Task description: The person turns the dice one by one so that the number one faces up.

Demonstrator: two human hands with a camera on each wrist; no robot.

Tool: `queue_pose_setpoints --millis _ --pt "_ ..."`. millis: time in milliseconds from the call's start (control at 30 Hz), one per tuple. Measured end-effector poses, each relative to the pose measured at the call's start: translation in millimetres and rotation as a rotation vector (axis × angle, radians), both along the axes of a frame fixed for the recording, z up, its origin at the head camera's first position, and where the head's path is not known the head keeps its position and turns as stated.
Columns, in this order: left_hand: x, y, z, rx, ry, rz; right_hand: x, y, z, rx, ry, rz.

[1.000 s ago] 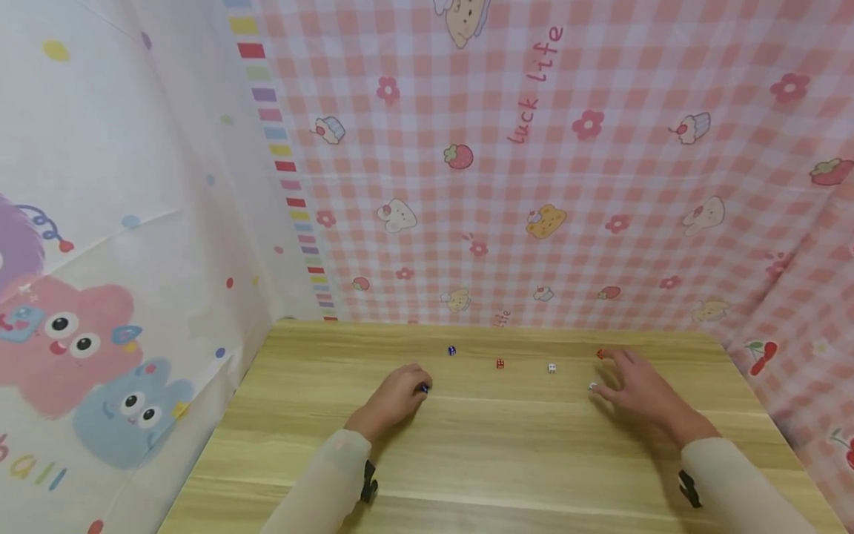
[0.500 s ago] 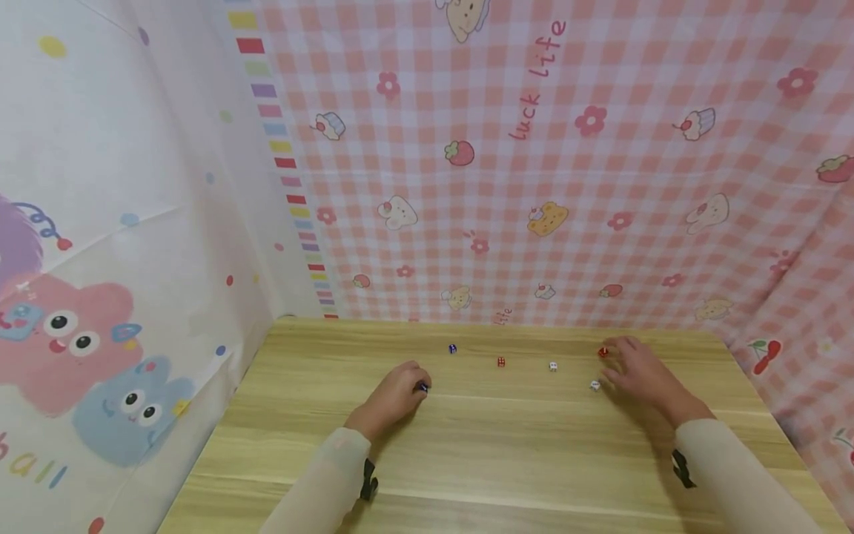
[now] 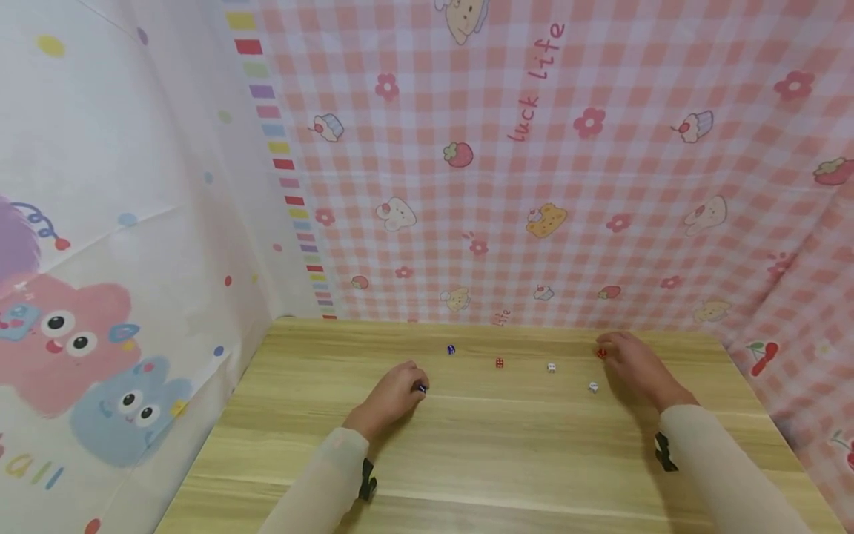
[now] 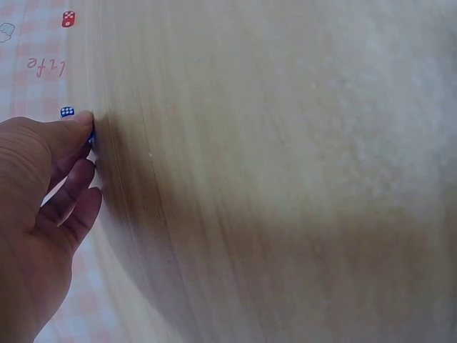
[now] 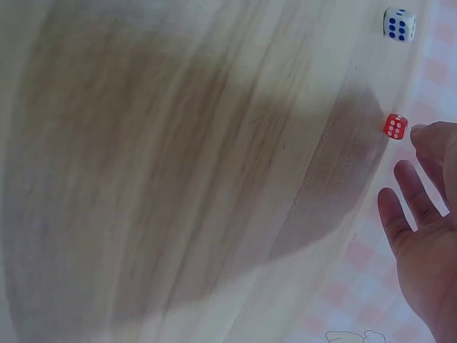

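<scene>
The person's left hand [image 3: 394, 395] pinches a blue die [image 3: 422, 388] at the left of the wood-grain table [image 3: 480, 460], a fingertip hold that likely suits so small a cube. Well apart, the right hand [image 3: 637, 369] has its fingers loosely bent by the far-right red die [image 5: 395, 126], seemingly without gripping it, perhaps because the other dice [image 3: 551, 367] lie spaced out between the hands.

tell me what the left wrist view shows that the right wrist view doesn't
Only the left wrist view shows the left hand pinching a blue die, a second blue die nearby, and a red die.
Only the right wrist view shows the right hand, a different red die close to it and a white die.
Both show the wood-grain table and pink checked cloth.
</scene>
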State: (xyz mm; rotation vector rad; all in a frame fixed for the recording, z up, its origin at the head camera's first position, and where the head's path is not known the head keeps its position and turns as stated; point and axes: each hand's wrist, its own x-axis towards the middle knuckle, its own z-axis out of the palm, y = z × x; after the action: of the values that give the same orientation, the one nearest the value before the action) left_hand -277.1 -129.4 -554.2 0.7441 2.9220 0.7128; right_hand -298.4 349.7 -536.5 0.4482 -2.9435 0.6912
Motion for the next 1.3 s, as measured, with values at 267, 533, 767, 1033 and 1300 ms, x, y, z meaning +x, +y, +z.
queue_pose_setpoints --millis 267,533,767,1033,1300 --pt "-0.1 1.1 -3.4 -0.009 0.01 0.007 -4.7 -0.4 -5.2 -0.056 -0.035 -0.01" --pt "0.1 3.5 -3.9 -0.008 0.001 0.012 -7.6 0.1 -6.4 -0.03 -0.045 -0.029" --pt "1.3 3.4 -1.0 -0.018 0.011 0.015 -10.9 2.2 -9.9 -0.013 -0.035 -0.026" --pt "-0.7 2.7 -4.6 -0.01 0.024 0.012 -10.7 3.9 -14.0 -0.008 0.0 -0.02" --pt "-2.6 2.9 -7.4 0.026 0.025 0.033 -8.9 3.8 -17.4 -0.017 0.03 -0.031"
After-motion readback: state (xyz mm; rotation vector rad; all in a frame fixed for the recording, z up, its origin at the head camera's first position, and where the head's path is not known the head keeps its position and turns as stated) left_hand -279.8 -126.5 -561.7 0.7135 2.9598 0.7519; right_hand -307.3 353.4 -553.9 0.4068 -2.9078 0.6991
